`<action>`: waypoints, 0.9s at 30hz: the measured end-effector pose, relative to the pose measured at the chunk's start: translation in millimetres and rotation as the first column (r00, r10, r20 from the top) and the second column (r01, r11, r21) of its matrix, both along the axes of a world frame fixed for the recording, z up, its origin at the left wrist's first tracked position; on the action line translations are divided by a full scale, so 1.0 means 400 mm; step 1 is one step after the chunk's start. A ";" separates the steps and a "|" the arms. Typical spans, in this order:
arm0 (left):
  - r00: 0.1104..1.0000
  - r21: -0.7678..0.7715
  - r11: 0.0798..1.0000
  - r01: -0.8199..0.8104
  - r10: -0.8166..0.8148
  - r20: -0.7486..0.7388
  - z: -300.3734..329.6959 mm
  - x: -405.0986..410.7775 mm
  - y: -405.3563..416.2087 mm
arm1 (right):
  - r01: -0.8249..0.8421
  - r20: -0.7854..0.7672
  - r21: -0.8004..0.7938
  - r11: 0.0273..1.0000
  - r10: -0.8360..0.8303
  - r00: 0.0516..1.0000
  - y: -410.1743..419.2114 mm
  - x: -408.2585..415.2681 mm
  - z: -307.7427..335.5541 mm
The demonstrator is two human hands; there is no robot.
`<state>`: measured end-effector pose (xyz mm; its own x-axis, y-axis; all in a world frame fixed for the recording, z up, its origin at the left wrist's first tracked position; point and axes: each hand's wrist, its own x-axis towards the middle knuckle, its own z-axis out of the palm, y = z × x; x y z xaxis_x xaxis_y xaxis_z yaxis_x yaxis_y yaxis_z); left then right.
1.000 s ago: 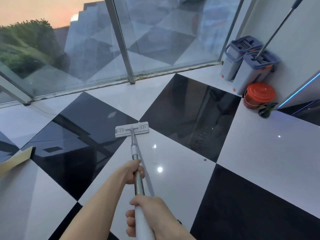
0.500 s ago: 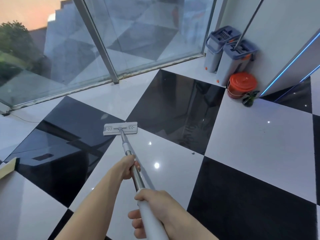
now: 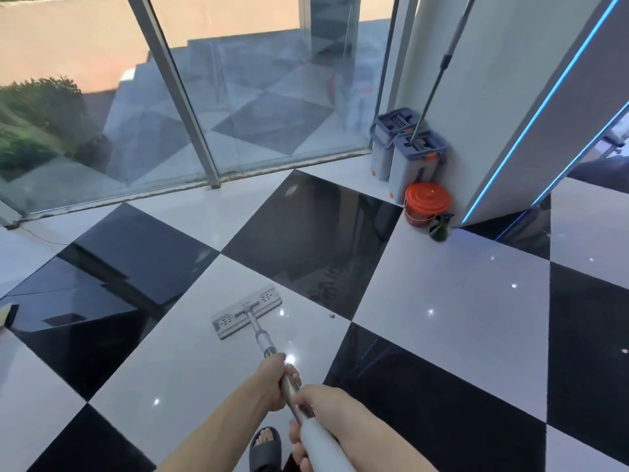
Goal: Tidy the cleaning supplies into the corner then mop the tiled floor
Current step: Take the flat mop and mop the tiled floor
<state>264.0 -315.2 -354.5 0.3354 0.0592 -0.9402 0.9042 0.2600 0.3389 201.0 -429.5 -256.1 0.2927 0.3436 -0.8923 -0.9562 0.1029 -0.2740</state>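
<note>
you have both hands wrapped around the flat mop with the silver metal pole and grey rectangular head (image 3: 247, 312); your left hand (image 3: 274, 381) grips the bare metal further down the pole, and your right hand (image 3: 315, 408) clamps just above it where the thick pale grey handle sleeve begins, the two hands close together but not touching; that stacked grip looks chosen for leverage, the lower hand steering and the upper one driving the stroke; the mop head lies flat on a glossy white tile of the black-and-white chequered floor (image 3: 442, 301) at about 12 o'clock from your hands, near the corner where that tile meets the black ones; the pole's long axis runs from your hands at 5 o'clock up and away toward 11 o'clock, and the head's long side sits across it, tilted so its right end points toward 2 o'clock; a small dark speck (image 3: 332, 315) rests on the white tile at 3 o'clock from the head; the supplies stand gathered at 1 o'clock in the corner by the glass wall (image 3: 265, 97), so the tidying seems done: two grey mop buckets with blue tops (image 3: 408, 155) side by side, a second pole (image 3: 439, 76) leaning up out of the nearer one, an orange lidded pail (image 3: 427, 202) just in front, and a dark green spray bottle (image 3: 439, 228) beside it; your sandalled foot (image 3: 265, 447) shows at 6 o'clock.
</note>
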 end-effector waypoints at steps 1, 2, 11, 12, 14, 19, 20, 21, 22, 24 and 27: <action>1.000 -0.006 1.000 -0.002 0.002 -0.015 0.008 -0.031 -0.029 | -0.017 0.025 -0.016 1.000 0.017 1.000 -0.019 -0.018 -0.016; 0.999 -0.015 1.000 0.002 -0.003 -0.032 0.015 -0.057 -0.051 | -0.018 0.039 -0.037 0.999 0.020 0.999 -0.027 -0.026 -0.028; 0.997 -0.039 0.999 -0.034 0.031 -0.071 -0.008 -0.039 -0.114 | 0.102 -0.102 -0.049 0.994 -0.107 0.989 -0.058 0.059 -0.043; 0.997 -0.029 0.999 -0.029 0.027 -0.068 0.002 -0.009 -0.112 | 0.081 -0.108 -0.054 0.995 -0.087 0.990 -0.056 0.086 -0.041; 0.998 -0.018 0.999 -0.031 0.030 -0.059 0.004 0.067 -0.095 | 0.072 -0.109 -0.073 0.995 -0.080 0.991 -0.043 0.150 -0.032; 0.996 -0.076 0.993 -0.087 0.084 -0.039 -0.048 0.305 -0.031 | 0.186 -0.093 -0.057 0.981 -0.191 0.977 0.009 0.338 -0.061; 0.998 -0.071 0.996 -0.062 0.060 -0.026 -0.053 0.351 -0.020 | 0.195 -0.092 -0.057 0.979 -0.199 0.976 0.014 0.369 -0.059; 0.999 -0.067 0.997 -0.045 0.044 -0.014 -0.061 0.396 -0.007 | 0.206 -0.093 -0.044 0.978 -0.209 0.973 0.016 0.396 -0.056; 0.999 -0.066 0.997 -0.040 0.040 -0.005 -0.070 0.440 0.005 | 0.220 -0.099 -0.020 0.975 -0.221 0.970 0.018 0.419 -0.049; 0.999 -0.058 0.997 -0.044 0.045 0.013 -0.090 0.523 0.029 | 0.241 -0.123 0.025 0.970 -0.237 0.964 0.019 0.454 -0.029; 0.999 -0.054 0.997 -0.050 0.050 0.016 -0.130 0.620 0.054 | 0.246 -0.138 0.065 0.967 -0.236 0.962 0.016 0.490 -0.016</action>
